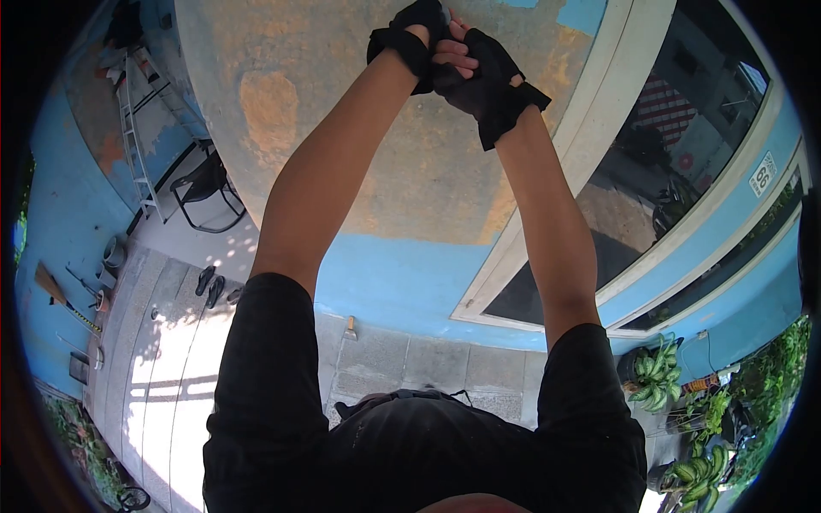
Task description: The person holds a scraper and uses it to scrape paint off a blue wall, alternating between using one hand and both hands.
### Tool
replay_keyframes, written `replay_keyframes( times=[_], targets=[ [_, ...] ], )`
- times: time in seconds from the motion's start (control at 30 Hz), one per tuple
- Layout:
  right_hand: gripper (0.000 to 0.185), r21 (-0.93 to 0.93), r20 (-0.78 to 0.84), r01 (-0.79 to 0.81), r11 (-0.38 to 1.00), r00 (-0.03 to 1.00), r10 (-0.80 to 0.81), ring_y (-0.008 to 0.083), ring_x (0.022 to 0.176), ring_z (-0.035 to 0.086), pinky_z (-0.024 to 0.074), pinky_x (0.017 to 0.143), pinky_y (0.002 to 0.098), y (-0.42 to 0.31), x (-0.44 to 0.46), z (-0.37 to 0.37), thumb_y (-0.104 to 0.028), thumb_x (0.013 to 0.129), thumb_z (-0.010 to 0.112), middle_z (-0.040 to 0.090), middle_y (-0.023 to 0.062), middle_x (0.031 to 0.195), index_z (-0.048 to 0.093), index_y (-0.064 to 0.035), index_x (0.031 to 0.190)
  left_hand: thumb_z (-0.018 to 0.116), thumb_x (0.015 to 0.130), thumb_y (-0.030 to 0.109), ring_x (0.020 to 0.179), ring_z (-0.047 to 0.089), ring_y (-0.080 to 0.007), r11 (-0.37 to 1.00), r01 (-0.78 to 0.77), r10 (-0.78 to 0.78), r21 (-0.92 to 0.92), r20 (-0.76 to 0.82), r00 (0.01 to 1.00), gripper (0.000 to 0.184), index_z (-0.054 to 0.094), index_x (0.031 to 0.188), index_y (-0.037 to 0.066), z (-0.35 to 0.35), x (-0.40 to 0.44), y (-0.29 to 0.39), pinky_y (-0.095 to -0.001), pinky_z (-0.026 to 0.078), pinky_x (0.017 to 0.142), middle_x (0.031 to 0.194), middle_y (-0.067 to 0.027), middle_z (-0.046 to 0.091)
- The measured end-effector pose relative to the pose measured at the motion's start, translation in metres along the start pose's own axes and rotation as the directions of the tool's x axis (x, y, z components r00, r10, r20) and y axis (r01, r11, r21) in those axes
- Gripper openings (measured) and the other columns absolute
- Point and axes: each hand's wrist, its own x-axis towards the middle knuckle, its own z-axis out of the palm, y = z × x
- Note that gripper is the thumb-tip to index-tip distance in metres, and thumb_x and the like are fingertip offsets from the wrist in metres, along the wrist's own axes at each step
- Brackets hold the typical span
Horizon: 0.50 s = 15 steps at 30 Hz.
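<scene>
Both my hands are raised together against the wall, at the top of the head view. My left hand, in a black fingerless glove, is closed, and a small greyish bit shows at its fingers. My right hand, gloved the same way, touches the left one with its fingers curled inward. What they grip between them is hidden by the gloves and the frame's upper edge. The wall surface is bare, patchy grey and orange-brown, with light blue paint below and at the upper right.
A white-framed window is close on the right. On the paving below lies a small wooden-handled flat tool. To the left are a ladder, a black chair, sandals and a broom. Potted plants stand lower right.
</scene>
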Motion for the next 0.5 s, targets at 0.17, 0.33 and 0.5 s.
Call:
replay_keyframes(
  times=[0.17,0.33,0.5],
  targets=[
    [0.019,-0.069,-0.052,0.054,0.996,0.997,-0.058,0.0058,0.043,0.038,0.0281,0.035,0.0189,0.004,0.002,0.001,-0.022,0.102,0.044,0.042,-0.0033,0.058,0.049,-0.0139,0.085,0.04,0.089,0.055,0.028,0.036,-0.0262,0.945,0.276,-0.164,-0.176,0.475,0.865,0.053,0.051,0.07,0.007,-0.033,0.026,0.0,-0.0446,0.041,0.031,0.041,-0.0077,0.038],
    [0.014,-0.069,-0.037,0.023,0.997,0.999,-0.026,0.0061,0.043,0.037,0.0277,0.037,0.0195,-0.002,0.006,0.004,-0.021,0.101,0.046,0.042,-0.003,0.057,0.05,-0.0173,0.088,0.042,0.088,0.06,0.03,0.042,-0.0288,0.998,-0.038,0.041,0.04,-0.062,0.997,0.056,0.052,0.068,0.009,-0.004,0.005,0.006,-0.0458,0.045,0.034,0.043,-0.0097,0.042],
    [0.008,0.014,-0.075,0.007,1.0,0.997,-0.006,0.0067,0.042,0.036,0.0278,0.038,0.021,0.002,0.001,0.003,-0.02,0.1,0.047,0.043,-0.0027,0.059,0.051,-0.022,0.093,0.043,0.087,0.062,0.029,0.04,-0.0288,0.998,0.038,-0.037,0.048,-0.03,0.999,0.058,0.054,0.069,0.008,-0.009,0.01,0.012,-0.0473,0.046,0.035,0.043,-0.0105,0.043]
  ],
)
